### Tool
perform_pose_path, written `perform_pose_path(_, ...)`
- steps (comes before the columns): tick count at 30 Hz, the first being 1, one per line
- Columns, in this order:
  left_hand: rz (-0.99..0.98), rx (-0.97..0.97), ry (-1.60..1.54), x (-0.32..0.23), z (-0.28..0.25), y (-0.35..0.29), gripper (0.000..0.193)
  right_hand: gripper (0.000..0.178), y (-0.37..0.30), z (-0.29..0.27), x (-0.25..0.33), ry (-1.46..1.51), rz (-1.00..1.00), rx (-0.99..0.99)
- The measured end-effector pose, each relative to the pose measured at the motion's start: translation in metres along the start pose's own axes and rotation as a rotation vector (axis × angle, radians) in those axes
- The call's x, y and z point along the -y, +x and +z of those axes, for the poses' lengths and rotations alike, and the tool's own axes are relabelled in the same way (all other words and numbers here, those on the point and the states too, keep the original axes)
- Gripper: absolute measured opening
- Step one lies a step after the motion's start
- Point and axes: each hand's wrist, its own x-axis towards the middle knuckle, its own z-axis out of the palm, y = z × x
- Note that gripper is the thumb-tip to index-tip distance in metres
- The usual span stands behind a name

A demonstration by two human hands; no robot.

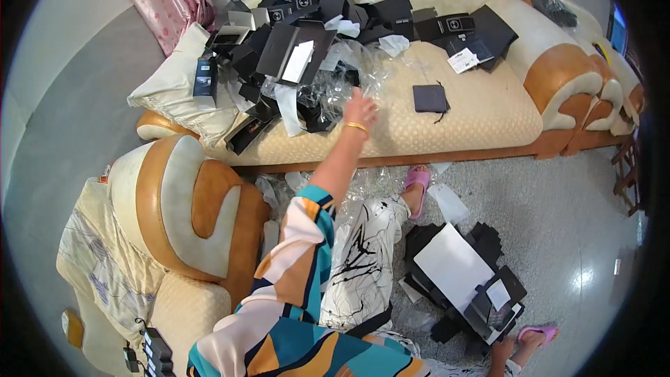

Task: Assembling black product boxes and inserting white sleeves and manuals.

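Head view, clear plastic (328, 92) beside left grip (360, 110), black boxes (276, 56) beyond.

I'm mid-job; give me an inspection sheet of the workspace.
Surface: cream sofa seat, textured.
Job's things: heap of black boxes with clear plastic wrap on the seat; black stack on the floor, white sheet on it.
Clutter: dark drawstring pouch; loose white paper on the floor.
Hands: left hand by the plastic wrap, contact unclear; right hand by the stack, grip unclear.
Cables: dark cord, lower left.
Surroundings: pink curtain, grey floor.
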Motion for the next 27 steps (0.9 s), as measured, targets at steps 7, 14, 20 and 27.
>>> perform_pose_path(7, 0.076, -0.198, -0.473, -0.099, -0.050, 0.035, 0.078, 0.021, -0.012, 0.008, -0.008, 0.023, -0.173, 0.033)
perform_pose_path(14, -0.017, -0.288, -0.581, -0.119, -0.073, 0.069, 0.055, 0.041, -0.042, -0.074, 0.124, -0.051, 0.002, 0.448)
perform_pose_path(20, 0.028, -0.349, -0.639, -0.143, -0.092, 0.080, 0.016, 0.020, -0.040, -0.036, 0.107, 0.061, -0.179, 0.193)
perform_pose_path(27, 0.252, -0.077, -0.180, -0.098, -0.075, -0.015, 0.012, 0.012, -0.035, -0.053, 0.105, 0.099, -0.336, 0.098)
